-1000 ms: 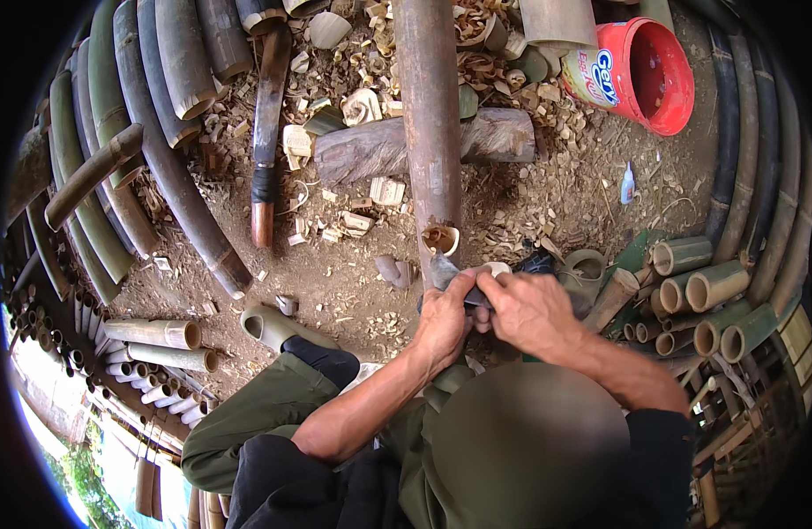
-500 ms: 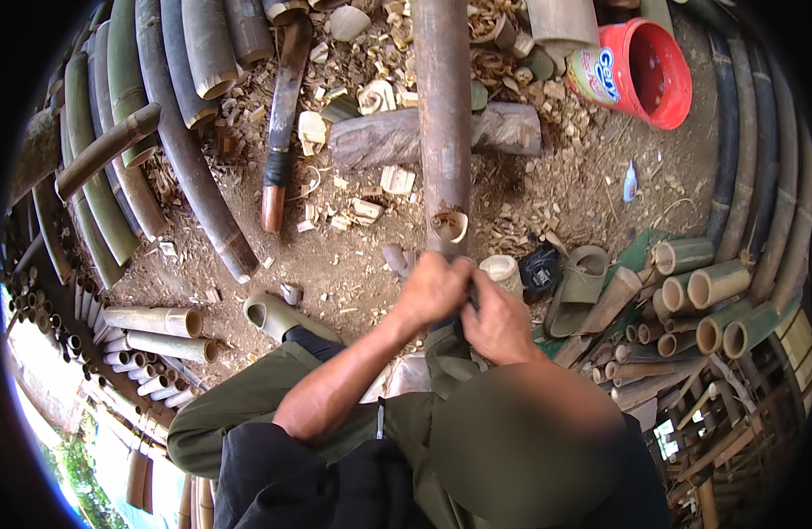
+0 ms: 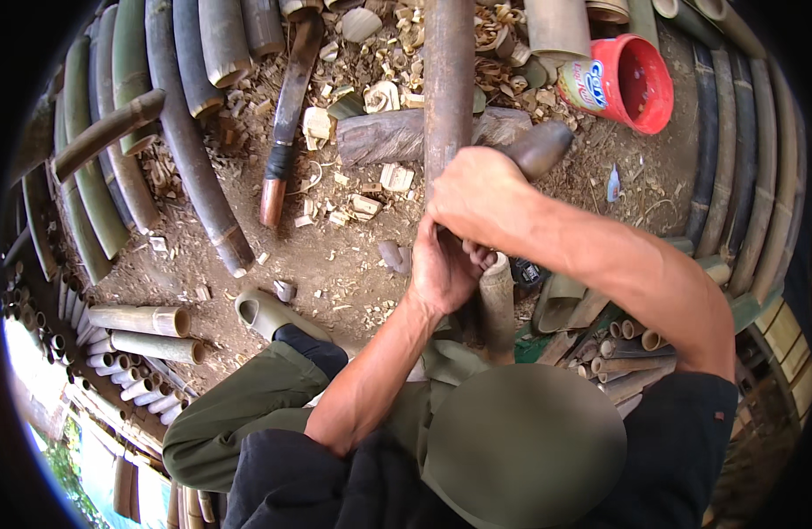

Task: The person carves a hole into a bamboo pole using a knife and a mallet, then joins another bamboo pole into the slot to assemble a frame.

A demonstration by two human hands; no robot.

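Observation:
A long brown bamboo pole [image 3: 449,79] runs from the far edge toward me, and both my hands cover its near part. My left hand [image 3: 443,269] cups the pole from below with curled fingers. Just above, my right hand [image 3: 478,189] is closed in a fist, its forearm crossing from the right. From that fist a dark, rounded tool end [image 3: 544,148] sticks out to the right; the rest of the tool is hidden. A short pale bamboo piece [image 3: 497,304] stands beside my left hand. Under the pole lies a rough log [image 3: 381,137].
A machete [image 3: 288,123] with a wooden handle lies left of the pole among chips. A red bucket [image 3: 642,84] lies tipped at the far right, near a small bottle [image 3: 613,185]. Bamboo poles [image 3: 190,141] flank both sides. Cut tubes [image 3: 141,320] lie at left.
My right hand has moved forward onto the pole, its forearm now across the right side, and the dark tool end has come into sight. My left hand has turned palm up.

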